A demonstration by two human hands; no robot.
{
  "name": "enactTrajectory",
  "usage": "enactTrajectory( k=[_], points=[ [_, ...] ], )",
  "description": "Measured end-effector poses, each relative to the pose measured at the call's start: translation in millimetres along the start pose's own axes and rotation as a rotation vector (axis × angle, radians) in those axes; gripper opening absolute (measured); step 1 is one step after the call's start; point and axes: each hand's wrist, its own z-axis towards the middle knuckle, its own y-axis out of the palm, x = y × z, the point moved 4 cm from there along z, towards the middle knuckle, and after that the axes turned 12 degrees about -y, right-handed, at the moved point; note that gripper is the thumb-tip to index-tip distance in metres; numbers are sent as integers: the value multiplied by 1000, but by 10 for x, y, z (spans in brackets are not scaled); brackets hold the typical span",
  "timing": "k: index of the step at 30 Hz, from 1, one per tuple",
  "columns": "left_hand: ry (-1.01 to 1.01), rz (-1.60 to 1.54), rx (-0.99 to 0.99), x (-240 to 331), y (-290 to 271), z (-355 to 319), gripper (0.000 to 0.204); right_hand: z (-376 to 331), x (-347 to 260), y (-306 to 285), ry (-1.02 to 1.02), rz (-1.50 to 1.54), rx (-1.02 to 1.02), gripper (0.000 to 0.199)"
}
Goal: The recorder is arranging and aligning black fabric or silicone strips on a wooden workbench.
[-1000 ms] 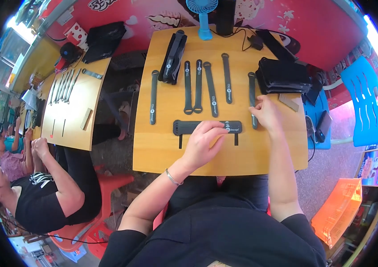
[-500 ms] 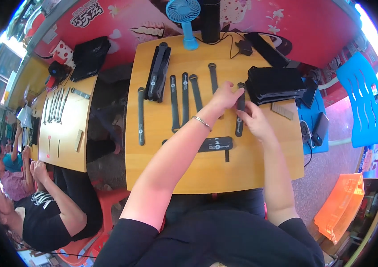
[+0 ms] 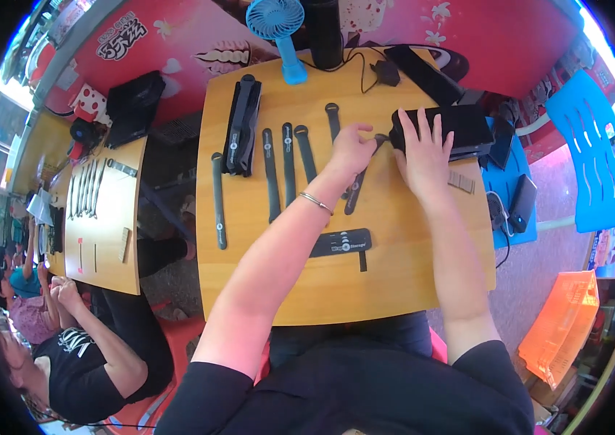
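My left hand [image 3: 351, 154] is closed with its fingertips on a dark grey strap [image 3: 353, 197], which lies at a slant under and beside the hand. The strap's ringed end points up toward the black stack. My right hand [image 3: 425, 156] lies flat with fingers spread on a stack of black folded pieces [image 3: 468, 125]. Left of my left hand are several similar straps, among them one strap [image 3: 219, 203] at the far left and another [image 3: 333, 118] farther back. Below my left forearm lies a wider dark label-like piece [image 3: 343, 241] with white print, partly hidden by the arm.
A bundle of black pieces [image 3: 242, 127] stands at the table's left. At the back are a blue fan [image 3: 278, 25], a black cylinder [image 3: 323, 36] and a cable with an adapter [image 3: 385, 72]. A blue chair [image 3: 591, 152] is right; a co-worker [image 3: 90, 362] sits left.
My right hand has left the strap and moved up onto the black stack. The strap in my left hand has tilted and shifted left. The whole view has shifted slightly.
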Motion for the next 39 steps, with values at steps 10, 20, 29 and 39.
enactTrajectory(
  k=[10,20,29,39],
  points=[
    [144,-333,6,355,-687,-1090,45,-74,-69,-110,21,33,81,66],
    [163,-824,160,-231,-851,-2236,63,-992,-1391,-542,19,1645,-667,55],
    [125,-1158,104,-631,-884,-2504,28,-1348,-1708,-516,-151,1465,-481,32],
    [38,-764,314,-1008,-1316,-2686,11,-1492,-1330,-321,187,1494,-458,9]
  ],
)
